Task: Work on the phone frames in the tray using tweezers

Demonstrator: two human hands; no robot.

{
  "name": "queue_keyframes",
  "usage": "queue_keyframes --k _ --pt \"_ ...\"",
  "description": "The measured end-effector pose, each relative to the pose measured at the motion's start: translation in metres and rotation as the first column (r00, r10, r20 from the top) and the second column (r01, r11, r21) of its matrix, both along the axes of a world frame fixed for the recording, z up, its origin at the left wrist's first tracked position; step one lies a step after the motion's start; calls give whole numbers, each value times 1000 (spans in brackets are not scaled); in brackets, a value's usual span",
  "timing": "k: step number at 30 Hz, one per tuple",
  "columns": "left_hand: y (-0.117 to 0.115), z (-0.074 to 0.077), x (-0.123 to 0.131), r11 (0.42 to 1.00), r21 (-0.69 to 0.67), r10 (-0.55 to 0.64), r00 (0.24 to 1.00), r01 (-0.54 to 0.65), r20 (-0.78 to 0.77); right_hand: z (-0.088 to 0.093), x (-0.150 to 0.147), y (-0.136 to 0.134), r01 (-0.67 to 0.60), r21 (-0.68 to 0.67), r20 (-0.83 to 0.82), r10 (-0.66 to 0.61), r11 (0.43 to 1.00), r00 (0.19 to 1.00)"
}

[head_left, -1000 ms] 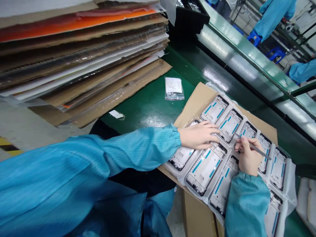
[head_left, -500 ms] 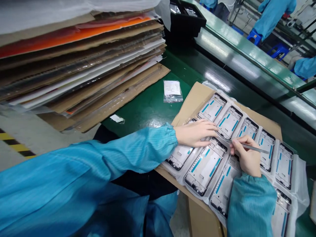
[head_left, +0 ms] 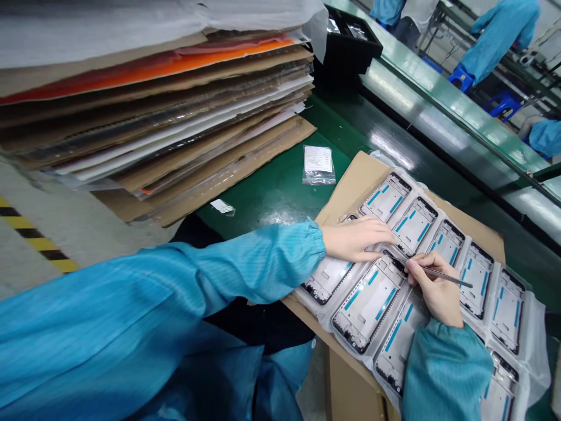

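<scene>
Since the earlier frame, my right hand (head_left: 433, 289) had carried the tweezers (head_left: 438, 273) toward nine o'clock, their tip reaching the top edge of a frame (head_left: 370, 298). That hand was clamped on the tweezers in a pen grip. My left hand (head_left: 357, 238) lay flat, fingers together, pressing the next frame (head_left: 328, 278) at ten o'clock of the tip. Both frames sat in a tray (head_left: 532, 345) on cardboard (head_left: 346, 184). At twelve o'clock lay a bag (head_left: 319, 164).

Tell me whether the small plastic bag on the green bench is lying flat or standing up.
Lying flat: the small plastic bag rests on the green bench, white label facing up.
</scene>
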State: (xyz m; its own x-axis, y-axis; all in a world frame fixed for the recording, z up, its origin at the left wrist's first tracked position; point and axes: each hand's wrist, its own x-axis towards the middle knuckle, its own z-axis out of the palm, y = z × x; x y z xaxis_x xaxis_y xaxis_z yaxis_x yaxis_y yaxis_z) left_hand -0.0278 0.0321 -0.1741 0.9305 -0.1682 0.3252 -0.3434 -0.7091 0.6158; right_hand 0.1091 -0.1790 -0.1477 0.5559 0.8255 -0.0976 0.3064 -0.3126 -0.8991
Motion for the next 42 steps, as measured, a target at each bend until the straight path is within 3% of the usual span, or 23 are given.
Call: queue_keyframes --k 18,26,42 --pt "-1 4 5 990 -130 -51 999 48 -17 5 -16 5 -51 161 -92 67 986 994" --pt "1 -2 7 976 -216 26 999 -15 48 6 -16 2 -4 230 -95 27 973 995" --pt "1 3 5 976 -208 80 996 -69 44 6 -24 8 58 168 -80 -45 984 996"
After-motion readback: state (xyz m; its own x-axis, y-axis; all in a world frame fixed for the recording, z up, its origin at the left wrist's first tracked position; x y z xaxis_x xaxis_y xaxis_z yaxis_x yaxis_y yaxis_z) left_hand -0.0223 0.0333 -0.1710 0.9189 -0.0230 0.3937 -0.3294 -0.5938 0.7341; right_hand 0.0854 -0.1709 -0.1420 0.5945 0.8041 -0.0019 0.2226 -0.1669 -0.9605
